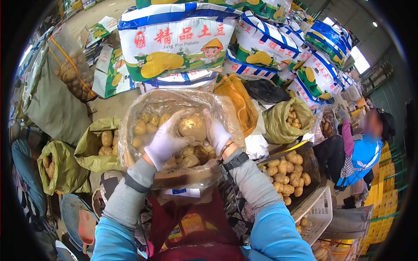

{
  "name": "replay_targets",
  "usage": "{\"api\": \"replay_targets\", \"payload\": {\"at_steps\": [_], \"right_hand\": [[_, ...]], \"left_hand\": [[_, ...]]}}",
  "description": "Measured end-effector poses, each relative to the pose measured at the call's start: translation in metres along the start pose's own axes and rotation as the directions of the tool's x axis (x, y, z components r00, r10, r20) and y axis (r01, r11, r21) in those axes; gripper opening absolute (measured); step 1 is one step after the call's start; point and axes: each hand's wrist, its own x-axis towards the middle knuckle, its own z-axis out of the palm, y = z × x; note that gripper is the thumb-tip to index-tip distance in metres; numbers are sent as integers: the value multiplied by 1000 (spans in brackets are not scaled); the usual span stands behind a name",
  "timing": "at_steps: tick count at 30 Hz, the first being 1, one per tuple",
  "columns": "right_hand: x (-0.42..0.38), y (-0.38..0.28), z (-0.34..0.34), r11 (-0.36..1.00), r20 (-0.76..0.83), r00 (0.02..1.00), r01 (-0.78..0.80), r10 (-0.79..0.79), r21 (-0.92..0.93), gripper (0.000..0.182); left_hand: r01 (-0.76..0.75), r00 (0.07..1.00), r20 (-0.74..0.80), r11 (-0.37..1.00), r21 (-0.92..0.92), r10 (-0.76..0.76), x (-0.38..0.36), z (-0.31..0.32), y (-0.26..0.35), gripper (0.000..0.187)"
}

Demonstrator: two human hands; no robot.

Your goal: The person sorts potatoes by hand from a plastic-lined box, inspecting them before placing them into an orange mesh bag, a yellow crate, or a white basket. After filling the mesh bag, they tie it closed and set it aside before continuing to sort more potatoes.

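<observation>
Both my hands wear white gloves and hold one large potato between them, above a carton lined with clear plastic. My left hand curls round the potato's left side. On its right side, my right hand presses with the fingers pointing up and away. More potatoes lie in the lined carton, some left of my left hand and others below the held one. The plastic liner hangs over the carton's rim on every side.
Printed potato cartons are stacked ahead. Green sacks of potatoes stand at left, another sack at right. A bin of loose potatoes and a white crate lie at my right. A co-worker sits far right.
</observation>
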Motion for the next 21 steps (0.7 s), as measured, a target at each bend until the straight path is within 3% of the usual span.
{"api": "replay_targets", "payload": {"at_steps": [1,2,4,6,10,12,13,16,17,18,20,21], "right_hand": [[4,5,2,989,-2,989,145,-145,-16,69],[6,7,5,957,-1,958,288,-288,-32,69],[1,8,6,850,18,881,462,-474,-252,65],[-25,-8,10,638,69,830,476,-554,-606,59],[-10,-11,1,684,77,859,454,-506,-572,47],[-11,-17,-4,949,-9,959,280,-284,-145,45],[-13,-19,-6,983,-9,988,156,-156,93,44],[1,-13,-7,919,31,966,233,-256,318,45],[-9,-16,-12,921,107,959,216,-262,325,53],[-14,-15,-9,922,87,926,351,-367,163,54],[-22,-13,-4,801,98,818,575,-566,-169,57],[-26,-15,-6,828,129,858,514,-498,-225,57]], "left_hand": [[43,999,-12,994,-101,-44,0,-2,-5,71],[41,997,-62,998,-56,-44,0,-4,-14,70],[40,986,-165,999,32,-34,2,-4,-35,69],[75,983,-166,997,-31,-80,2,-2,-38,69],[189,971,-93,944,-270,-221,1,-5,-24,71],[116,987,-86,967,-226,-139,-1,-4,-21,72],[81,992,-79,976,-203,-99,-2,-3,-20,72],[-59,998,-47,938,-342,45,-1,-2,-21,72],[-68,997,-53,950,-303,54,-1,-2,-21,71],[-74,996,-60,962,-264,60,-1,-3,-21,71],[-54,998,-57,968,-246,41,-3,-4,-21,70],[-28,999,-47,963,-270,16,-3,-3,-21,70]]}}
